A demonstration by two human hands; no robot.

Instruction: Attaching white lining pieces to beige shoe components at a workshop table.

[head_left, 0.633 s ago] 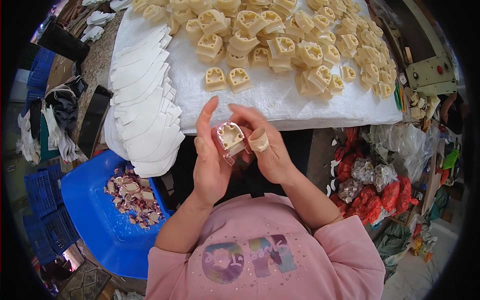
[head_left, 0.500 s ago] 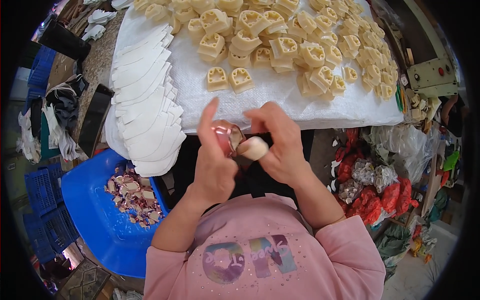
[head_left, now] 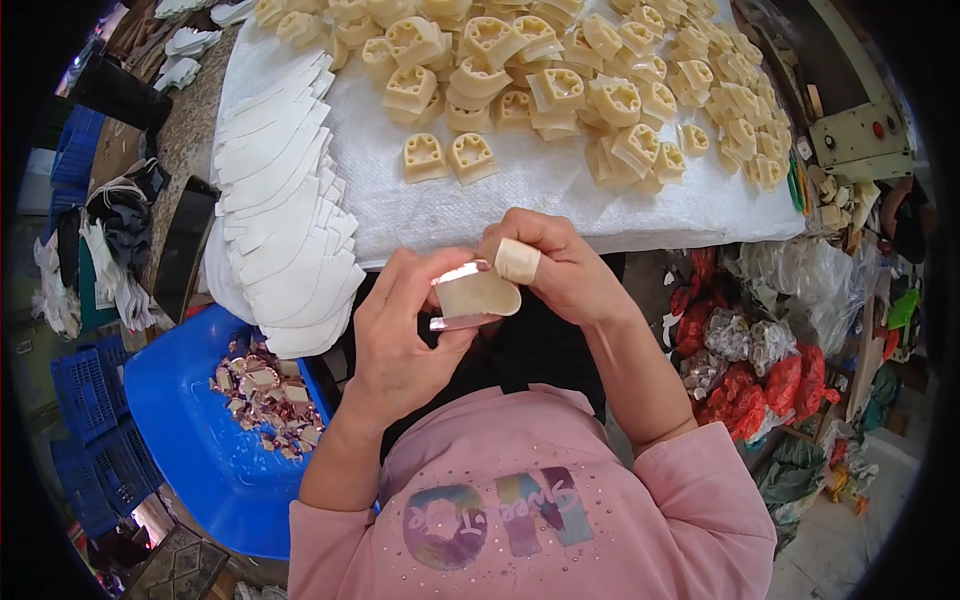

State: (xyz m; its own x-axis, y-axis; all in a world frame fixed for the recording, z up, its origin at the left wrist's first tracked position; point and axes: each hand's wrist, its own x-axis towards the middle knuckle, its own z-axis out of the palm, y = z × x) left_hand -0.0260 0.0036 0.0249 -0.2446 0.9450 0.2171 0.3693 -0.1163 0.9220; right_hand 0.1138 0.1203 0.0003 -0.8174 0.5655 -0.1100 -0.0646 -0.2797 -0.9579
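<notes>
A shoe heel [head_left: 478, 297] with a smooth beige face and shiny pink metallic sides is held just off the table's near edge. My left hand [head_left: 405, 325] grips it from the left, fingers along its top edge and thumb beneath. My right hand [head_left: 555, 265] is closed at its upper right edge, fingers curled; the fingertips are partly hidden. A beige wrap [head_left: 517, 261] covers my right thumb. Beyond my hands, two cream hollow heel blocks [head_left: 472, 158] sit apart from a large pile of similar blocks [head_left: 560, 90].
Overlapping white cut sheets [head_left: 285, 230] lie along the left of the white-covered table [head_left: 400, 215]. A blue basin [head_left: 190, 440] at lower left holds several pink metallic pieces [head_left: 265, 390]. Red plastic bags [head_left: 770, 390] and clear wrap lie to the right. Blue crates [head_left: 85, 390] stand far left.
The heel has turned so its beige face now shows. My left fingers have folded over its top edge, and my right hand has closed in, its wrapped thumb moving up.
</notes>
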